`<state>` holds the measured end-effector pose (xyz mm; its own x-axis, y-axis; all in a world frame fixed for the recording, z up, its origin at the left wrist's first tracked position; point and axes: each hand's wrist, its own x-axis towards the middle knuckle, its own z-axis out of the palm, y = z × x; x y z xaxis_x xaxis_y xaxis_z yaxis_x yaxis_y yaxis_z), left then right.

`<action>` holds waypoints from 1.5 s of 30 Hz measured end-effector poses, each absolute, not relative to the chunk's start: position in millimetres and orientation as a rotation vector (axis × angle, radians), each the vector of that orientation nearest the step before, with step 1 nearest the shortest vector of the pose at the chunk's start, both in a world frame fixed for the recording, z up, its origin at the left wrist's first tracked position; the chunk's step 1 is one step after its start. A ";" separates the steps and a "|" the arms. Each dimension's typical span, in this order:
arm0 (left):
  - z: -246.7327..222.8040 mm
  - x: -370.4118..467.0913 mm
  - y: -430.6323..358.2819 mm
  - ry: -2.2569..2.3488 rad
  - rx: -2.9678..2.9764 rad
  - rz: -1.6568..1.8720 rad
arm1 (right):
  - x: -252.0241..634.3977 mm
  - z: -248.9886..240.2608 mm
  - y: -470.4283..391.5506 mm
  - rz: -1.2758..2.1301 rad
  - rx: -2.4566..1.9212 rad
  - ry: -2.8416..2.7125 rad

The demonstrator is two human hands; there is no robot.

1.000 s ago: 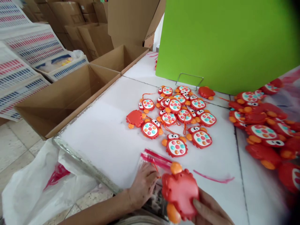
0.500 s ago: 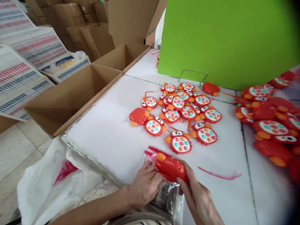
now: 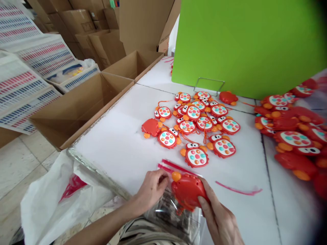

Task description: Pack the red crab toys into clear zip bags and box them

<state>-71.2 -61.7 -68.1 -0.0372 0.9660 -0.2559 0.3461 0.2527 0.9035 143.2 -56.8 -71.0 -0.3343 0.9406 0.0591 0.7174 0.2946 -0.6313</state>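
My right hand grips a red crab-shaped toy by its right side, thumb on the plain red back, which faces up. Beside the toy's orange claw, my left hand has thumb and fingers pinched at the edge of a clear plastic bag with a pink strip. The bag lies beneath the toy, at the table's near edge. Several similar toys with coloured dots, such as one crab toy, lie just beyond my hands on the white table.
Open cardboard boxes stand along the table's left edge. A green board rises at the back. More red toys are piled at the right. A white plastic sack hangs at the lower left, near stacked crates.
My left hand has moved up and left, away from the toy's side. The held toy has turned to show more of its back, and more of the bag shows below it.
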 end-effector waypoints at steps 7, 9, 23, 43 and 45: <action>-78.0 -59.5 -67.3 1.448 1.127 0.924 | 159.0 -50.7 -25.7 0.919 -1.345 -2.344; -77.7 -56.3 -67.1 1.442 1.064 0.953 | 158.8 -45.4 -18.7 0.871 -1.298 -2.383; -70.8 -56.1 -60.2 1.255 0.799 0.849 | 123.3 -55.8 -35.3 0.674 -1.282 -2.386; -84.3 -74.4 -61.3 1.337 0.955 0.770 | 215.3 -70.2 -35.1 0.379 -2.140 -1.742; -81.6 -76.5 -60.3 1.314 0.917 0.755 | 226.6 -65.5 -42.2 0.385 -2.145 -1.745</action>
<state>-76.5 -60.3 -81.6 0.1222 0.8783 -0.4622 0.0433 0.4606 0.8866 226.6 -42.2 -65.5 0.2054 0.9786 0.0087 0.8844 -0.1818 -0.4299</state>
